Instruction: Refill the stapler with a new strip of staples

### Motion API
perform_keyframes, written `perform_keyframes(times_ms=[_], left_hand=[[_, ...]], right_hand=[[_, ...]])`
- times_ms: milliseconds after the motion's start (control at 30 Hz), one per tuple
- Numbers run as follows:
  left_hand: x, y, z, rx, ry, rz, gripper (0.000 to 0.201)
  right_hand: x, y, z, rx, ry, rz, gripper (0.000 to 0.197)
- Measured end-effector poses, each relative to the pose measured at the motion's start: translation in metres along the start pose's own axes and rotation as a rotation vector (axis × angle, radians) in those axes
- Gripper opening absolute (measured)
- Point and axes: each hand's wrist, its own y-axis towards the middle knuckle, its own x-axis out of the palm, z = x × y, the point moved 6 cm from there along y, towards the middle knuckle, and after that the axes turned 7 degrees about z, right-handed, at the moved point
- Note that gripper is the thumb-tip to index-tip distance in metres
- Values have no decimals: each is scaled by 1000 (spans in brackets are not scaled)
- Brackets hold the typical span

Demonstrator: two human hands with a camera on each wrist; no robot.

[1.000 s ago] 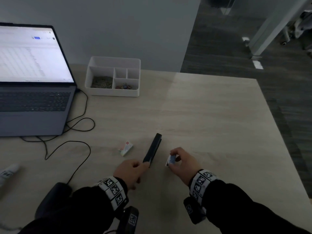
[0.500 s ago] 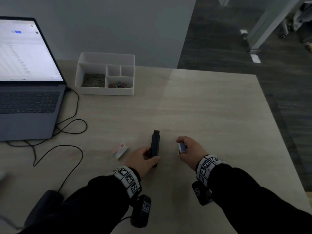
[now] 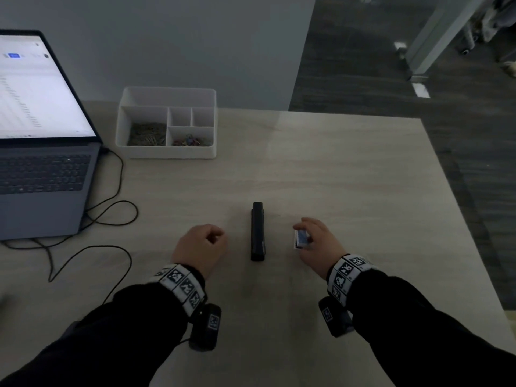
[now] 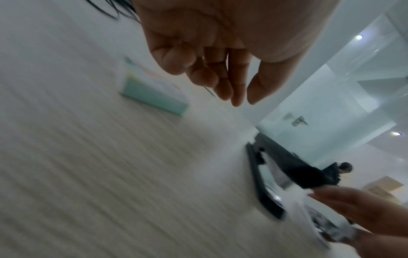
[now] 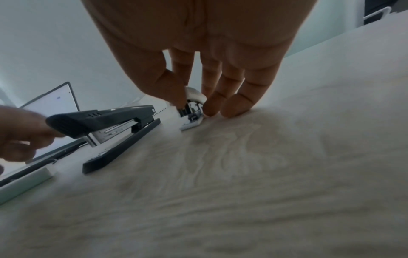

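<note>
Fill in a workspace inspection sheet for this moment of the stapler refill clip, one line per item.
Surface: pale wood-grain table.
Job's things: black stapler lies closed and flat between the hands; small staple box at the right hand, silver staples showing in it.
Clutter: white organiser tray holding clips; open laptop; second small box left of the stapler.
Grips: right hand pinches the staple box; left hand loosely curled, holding nothing, off the stapler.
Cables: black cable loops from the laptop.
Surroundings: grey wall, dark floor, glass partition.
</note>
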Motion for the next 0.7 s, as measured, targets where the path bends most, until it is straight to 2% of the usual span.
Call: perform_keyframes(times_ms=[67, 200, 333, 566, 700], left_hand=[[-15, 7, -25, -44, 59, 46, 16], [-19, 7, -57, -140, 61, 15, 23], [-10, -1, -56, -132, 73, 6, 20], [7, 13, -45, -188, 23, 35, 23], [10, 23, -39, -169, 29, 44, 27]], right_hand=[[0, -5, 4, 20, 58, 60, 49], [-5, -11, 10, 75, 154, 217, 34], [0, -10, 11, 158, 199, 182, 34], [4, -12, 5, 168, 153, 100, 36], [3, -17, 6, 184, 174, 85, 38]])
